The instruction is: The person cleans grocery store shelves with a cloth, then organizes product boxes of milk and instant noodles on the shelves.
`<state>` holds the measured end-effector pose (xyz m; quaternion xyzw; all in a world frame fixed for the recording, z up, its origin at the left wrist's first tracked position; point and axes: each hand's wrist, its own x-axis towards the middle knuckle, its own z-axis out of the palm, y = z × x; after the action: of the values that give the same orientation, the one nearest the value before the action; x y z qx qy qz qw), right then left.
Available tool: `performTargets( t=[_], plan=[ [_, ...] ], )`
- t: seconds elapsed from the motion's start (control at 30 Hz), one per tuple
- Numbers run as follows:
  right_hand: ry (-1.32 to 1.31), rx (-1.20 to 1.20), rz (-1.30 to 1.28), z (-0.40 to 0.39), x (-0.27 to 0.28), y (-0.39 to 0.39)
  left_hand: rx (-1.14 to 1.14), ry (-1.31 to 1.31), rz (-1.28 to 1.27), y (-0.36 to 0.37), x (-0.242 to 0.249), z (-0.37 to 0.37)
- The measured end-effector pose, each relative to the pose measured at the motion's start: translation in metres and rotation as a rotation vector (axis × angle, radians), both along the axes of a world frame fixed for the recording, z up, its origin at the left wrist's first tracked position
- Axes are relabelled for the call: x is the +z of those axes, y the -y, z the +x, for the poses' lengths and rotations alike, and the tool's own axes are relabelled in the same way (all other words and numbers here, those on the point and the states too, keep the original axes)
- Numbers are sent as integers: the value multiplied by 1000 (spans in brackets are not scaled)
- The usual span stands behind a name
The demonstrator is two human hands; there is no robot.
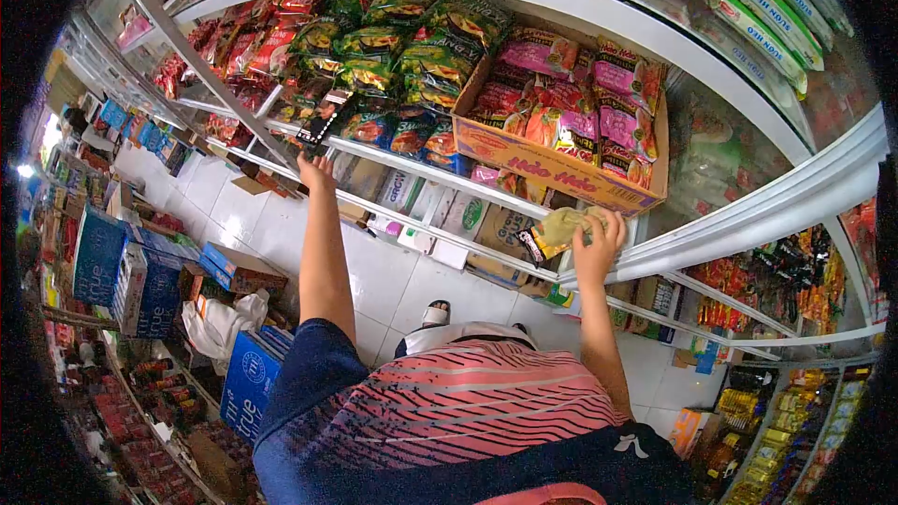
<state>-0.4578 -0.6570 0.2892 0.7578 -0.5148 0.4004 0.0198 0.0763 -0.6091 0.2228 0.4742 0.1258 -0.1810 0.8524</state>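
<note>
My left hand (316, 171) is stretched to the front edge of the shelf, fingers closed at the lower end of a narrow black packet (316, 131) with pale marks. That packet overlaps the white shelf edge. Farther right, my right hand (600, 241) pinches a crumpled yellowish-green cloth-like item (561, 227) with a black and yellow printed end. It is held just below an open cardboard box (552, 166) filled with pink and red noodle packets (561, 127). Green noodle packets (374, 60) lie in piles left of the box.
A curved white-framed glass case (673, 241) encloses the shelf close to my right hand. Long green-and-white packs (748, 9) lie on top. Blue cartons (253, 379) and a white plastic bag (223, 323) stand on the tiled floor (374, 266) at my left. Bottles (776, 430) line the lower right.
</note>
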Motion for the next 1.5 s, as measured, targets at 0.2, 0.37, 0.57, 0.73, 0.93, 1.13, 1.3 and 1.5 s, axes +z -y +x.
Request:
performTargets(
  t=[0.2, 0.37, 0.57, 0.73, 0.93, 1.13, 1.3, 1.5],
  plan=[
    [60, -10, 0, 8, -5, -2, -179, 86, 29, 5, 14, 22],
    [260, 64, 28, 68, -5, 1, -203, 152, 149, 17, 9, 25],
    [139, 308, 33, 123, -4, 0, -72, 1030, 614, 16, 59, -116],
    [42, -57, -53, 14, -14, -9, -782, 1574, 528, 28, 48, -234],
    [112, -53, -47, 56, 0, -12, -685, 1801, 795, 21, 49, -249],
    [57, 245, -30, 133, -8, -1, -886, 1849, 572, 10, 51, -219],
    [107, 129, 66, 68, -6, 2, -624, 1759, 827, 9, 63, -154],
    [130, 50, -19, 22, -12, 11, -568, 1243, 1233, 65, 79, -44]
  ],
)
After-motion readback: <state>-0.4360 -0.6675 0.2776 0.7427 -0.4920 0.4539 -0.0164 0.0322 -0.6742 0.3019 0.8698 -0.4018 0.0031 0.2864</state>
